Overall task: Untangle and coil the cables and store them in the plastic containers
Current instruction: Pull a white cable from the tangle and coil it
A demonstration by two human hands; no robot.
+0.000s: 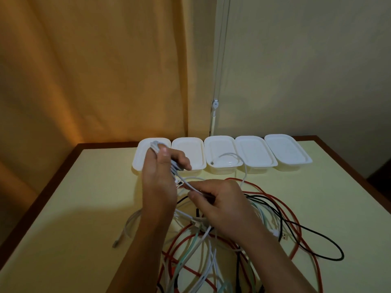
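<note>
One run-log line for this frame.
left hand: holds white cable coil | right hand: pinches same cable | containers: five, third holds a cable | tangle: on table

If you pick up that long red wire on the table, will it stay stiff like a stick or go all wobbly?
Probably wobbly: the red cable lies in loose curves on the table, so it likely droops. It crosses the black cable and the white ones, so it may drag them along. It looks thin, so probably light.
</note>
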